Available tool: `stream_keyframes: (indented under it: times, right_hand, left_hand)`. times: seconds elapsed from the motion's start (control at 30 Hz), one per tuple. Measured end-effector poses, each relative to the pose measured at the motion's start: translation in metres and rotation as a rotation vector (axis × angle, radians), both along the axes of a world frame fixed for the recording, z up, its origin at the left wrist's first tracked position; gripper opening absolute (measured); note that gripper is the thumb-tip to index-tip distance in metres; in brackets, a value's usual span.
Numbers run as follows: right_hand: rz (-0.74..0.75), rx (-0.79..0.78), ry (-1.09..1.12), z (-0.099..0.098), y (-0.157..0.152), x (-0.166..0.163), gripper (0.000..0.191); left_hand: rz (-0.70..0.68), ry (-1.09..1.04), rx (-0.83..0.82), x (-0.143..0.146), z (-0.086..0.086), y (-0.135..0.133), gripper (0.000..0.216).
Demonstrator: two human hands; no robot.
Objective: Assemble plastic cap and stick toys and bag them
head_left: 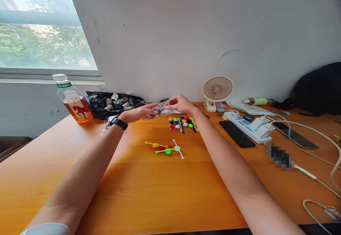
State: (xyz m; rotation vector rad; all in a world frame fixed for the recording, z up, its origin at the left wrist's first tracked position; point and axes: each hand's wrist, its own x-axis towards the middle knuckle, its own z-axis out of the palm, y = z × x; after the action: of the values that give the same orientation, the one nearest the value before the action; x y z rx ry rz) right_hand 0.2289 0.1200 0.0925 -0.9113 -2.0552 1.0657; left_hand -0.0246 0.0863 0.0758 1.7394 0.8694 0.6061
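Note:
A crinkled clear plastic bag (165, 111) lies between my two hands at the back of the table, with small dark and blue pieces showing by it. My left hand (138, 113) grips its left side, fingers long and thumb hidden. Bent at the wrist, my right hand (181, 104) pinches the bag from the right. Nearer me lie joined arrow-shaped spinners: a yellow spinner (155, 145), a red one, a green spinner (167, 151) and a white spinner (177, 148). Below my right hand are rows of coloured round pieces (177, 122) and loose arrows (181, 125).
A tea bottle (76, 103) and a black bag of scraps (99, 103) stand at the back left. On the right are a clip fan (217, 90), a black flat case (236, 134), a power strip (243, 126), a phone (295, 136) and loose white cables.

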Motion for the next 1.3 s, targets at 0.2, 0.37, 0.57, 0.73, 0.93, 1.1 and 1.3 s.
stream_keyframes:
  times: [0.2,0.37,0.57,0.73,0.93,1.1,1.3]
  right_hand:
    - [0.029,-0.006,-0.024,0.007,-0.005,0.001,0.026]
    - [-0.238,0.108,-0.043,0.015,-0.003,0.013,0.018]
    - [0.170,-0.144,-0.652,0.007,-0.010,0.010,0.040]
    - [0.442,-0.520,-1.024,-0.022,-0.020,-0.019,0.057]
    - [0.461,-0.532,-0.985,-0.034,-0.018,-0.024,0.053]
    - [0.460,-0.466,-0.701,-0.016,-0.009,-0.004,0.048]
    - [0.272,-0.202,-0.124,0.019,-0.006,0.037,0.038]
  left_hand:
    - [0.015,0.000,0.003,-0.001,-0.003,0.002,0.074]
    - [0.054,-0.009,-0.027,-0.015,-0.011,0.011,0.076]
    - [0.120,0.219,0.077,-0.025,-0.016,0.013,0.083]
    - [0.105,0.312,0.062,-0.022,-0.021,0.014,0.095]
    - [0.125,0.305,0.087,-0.023,-0.025,0.018,0.095]
    - [0.109,0.267,0.089,-0.021,-0.019,0.015,0.094]
    - [0.043,0.174,0.141,-0.019,-0.012,0.011,0.080]
